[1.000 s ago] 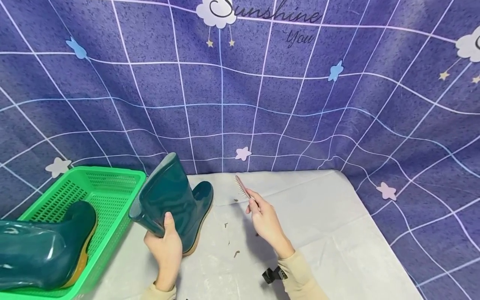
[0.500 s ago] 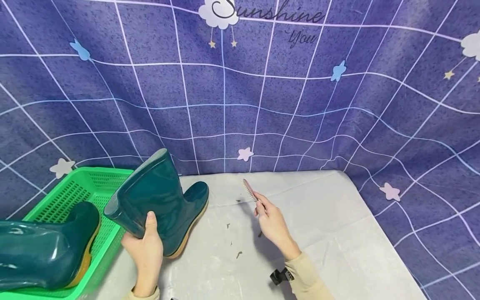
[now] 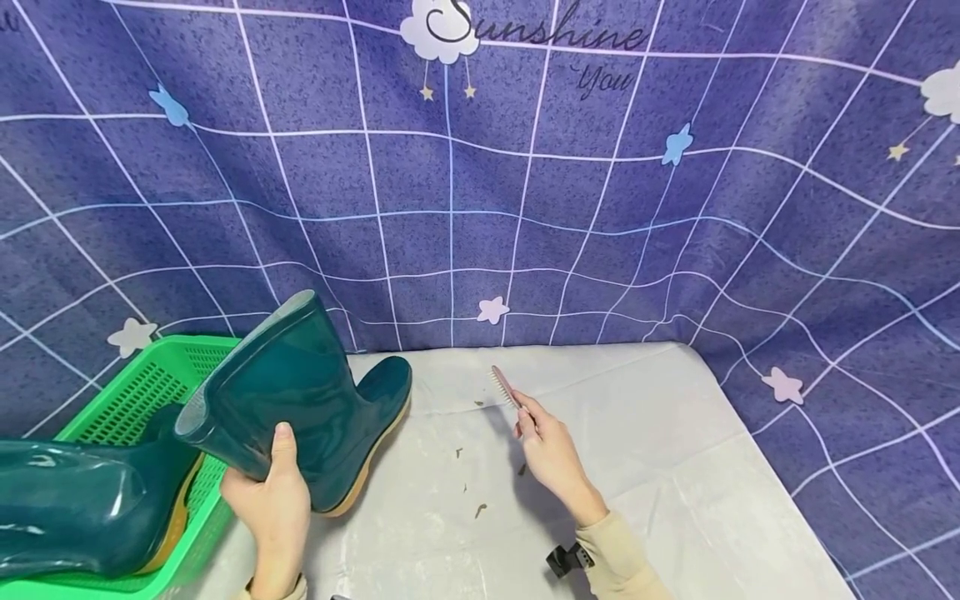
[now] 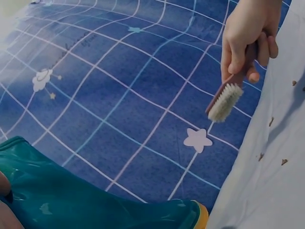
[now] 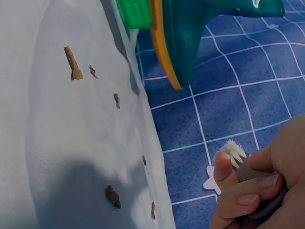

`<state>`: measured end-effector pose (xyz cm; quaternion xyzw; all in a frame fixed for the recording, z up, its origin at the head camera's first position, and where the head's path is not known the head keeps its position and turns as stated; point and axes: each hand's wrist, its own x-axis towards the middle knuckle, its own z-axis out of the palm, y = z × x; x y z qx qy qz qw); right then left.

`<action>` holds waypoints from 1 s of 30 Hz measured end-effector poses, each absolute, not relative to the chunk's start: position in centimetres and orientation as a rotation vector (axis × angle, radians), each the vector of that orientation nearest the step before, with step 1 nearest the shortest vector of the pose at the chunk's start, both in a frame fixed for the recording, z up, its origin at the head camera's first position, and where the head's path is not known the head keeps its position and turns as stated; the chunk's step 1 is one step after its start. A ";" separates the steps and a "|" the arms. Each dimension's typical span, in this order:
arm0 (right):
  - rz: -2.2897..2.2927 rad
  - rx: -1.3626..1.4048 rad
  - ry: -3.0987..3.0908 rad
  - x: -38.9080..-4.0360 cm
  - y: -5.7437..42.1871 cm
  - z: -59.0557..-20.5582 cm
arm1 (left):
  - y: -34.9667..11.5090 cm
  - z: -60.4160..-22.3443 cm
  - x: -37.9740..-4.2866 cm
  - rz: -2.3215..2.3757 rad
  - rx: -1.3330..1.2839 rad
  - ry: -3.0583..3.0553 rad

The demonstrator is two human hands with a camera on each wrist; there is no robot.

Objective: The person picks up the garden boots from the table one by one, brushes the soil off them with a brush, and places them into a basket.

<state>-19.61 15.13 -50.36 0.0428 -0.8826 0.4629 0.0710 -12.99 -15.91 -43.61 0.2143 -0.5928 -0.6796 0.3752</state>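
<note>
In the head view my left hand grips a dark green rubber boot by its shaft, thumb on the near side. The boot tilts with its opening to the upper left and its toe to the right; its yellowish sole faces down and right. My right hand holds a pinkish scrub brush by the handle, apart from the boot. Pale bristles show in the left wrist view. Right-hand fingers curl round the brush handle in the right wrist view.
A green plastic basket stands at the left with a second green boot lying in it. Several brown bits of dirt are scattered on the white-covered table. A blue gridded curtain hangs behind.
My left hand has moved left with the boot, which now overlaps the basket in the head view. My right hand with the brush has shifted slightly right and down.
</note>
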 end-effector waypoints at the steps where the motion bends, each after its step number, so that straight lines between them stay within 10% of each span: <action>1: 1.393 0.127 -2.657 -19.6 15.1 -50.4 | -16.0 -43.5 -12.9 -1.748 0.549 -1.512; 30: 1.407 0.149 -2.657 -18.9 15.4 -51.7 | -18.2 -40.6 -11.8 -1.764 0.586 -1.338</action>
